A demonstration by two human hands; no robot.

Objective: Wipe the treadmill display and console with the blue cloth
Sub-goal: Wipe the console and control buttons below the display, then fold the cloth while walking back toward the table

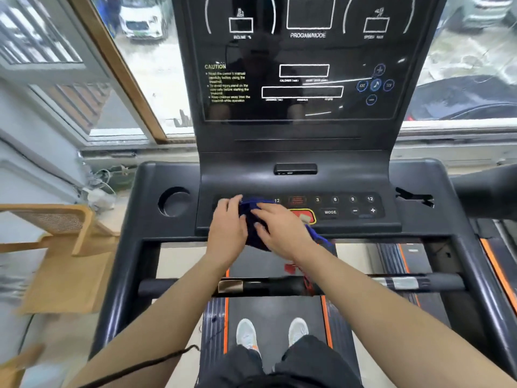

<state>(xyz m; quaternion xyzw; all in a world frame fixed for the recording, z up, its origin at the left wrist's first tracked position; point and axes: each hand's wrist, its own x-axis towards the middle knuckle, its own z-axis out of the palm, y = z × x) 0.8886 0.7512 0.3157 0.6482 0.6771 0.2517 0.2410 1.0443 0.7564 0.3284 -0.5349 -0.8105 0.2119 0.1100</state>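
Note:
The blue cloth (253,217) lies bunched on the left part of the treadmill console's button panel (344,205). My left hand (228,228) grips its left side. My right hand (279,229) lies flat on top of it, fingers spread, and hides most of it. A blue tail of the cloth (319,236) hangs over the console's front edge to the right of my right wrist. The dark glossy display (302,57) rises above, switched off, with white outlines and a CAUTION text at its left.
A round cup holder (174,201) sits at the console's left end. The handlebar (405,282) crosses below my forearms. My feet (272,333) stand on the belt. A wooden chair (64,247) is at the left, windows behind, another treadmill at the right edge.

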